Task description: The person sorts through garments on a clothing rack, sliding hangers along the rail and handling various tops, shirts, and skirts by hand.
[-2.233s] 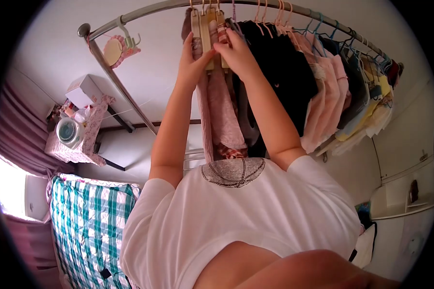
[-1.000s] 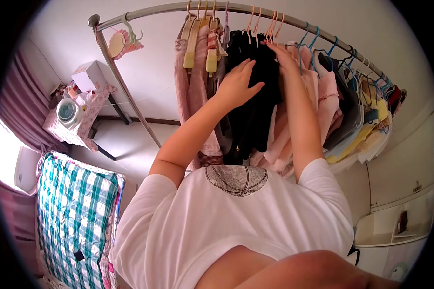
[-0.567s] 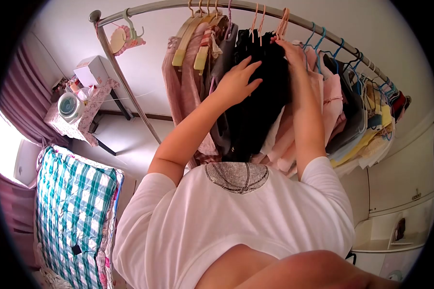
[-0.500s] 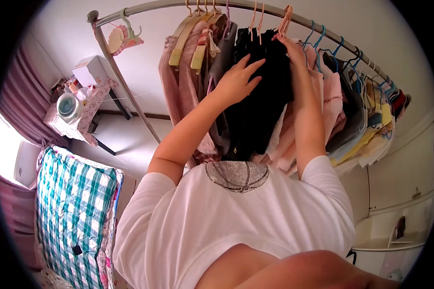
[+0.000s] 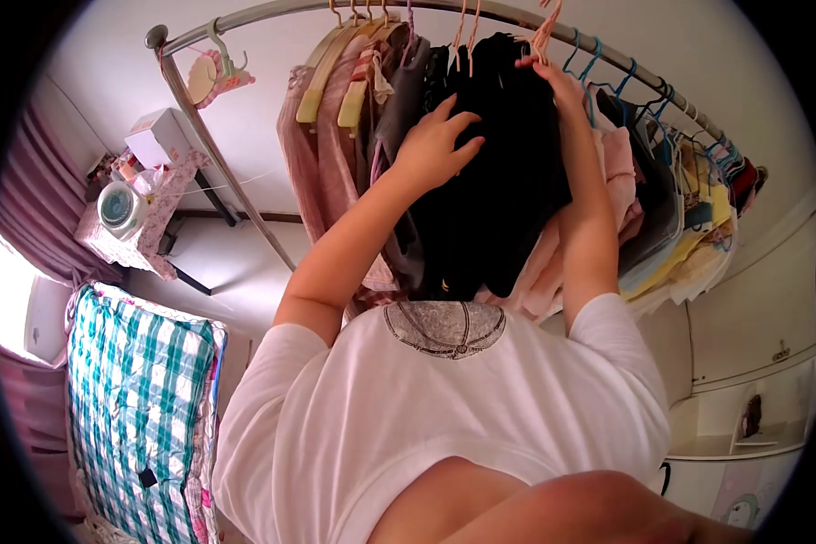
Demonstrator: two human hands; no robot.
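Note:
Black clothes hang from pink hangers on a curved metal rail. Against their left side lies my left hand, fingers spread. My right hand is at the top of the black clothes, just below a bunch of pink hangers; its fingers are bent around something I cannot make out. Left of the black clothes hang pink garments on yellowish hangers and a grey garment. Pale pink clothes hang to the right, partly behind my right forearm.
Blue hangers with grey and yellow clothes fill the rail's right part. At the left are a small table with a white round appliance, a checked quilt and a curtain. A cabinet stands at the right.
My hands moved from the yellowish hangers to the black clothes. The bunch of pink hangers has shifted right and the black clothes have spread wider. The yellowish hangers now sit farther left, fanned out.

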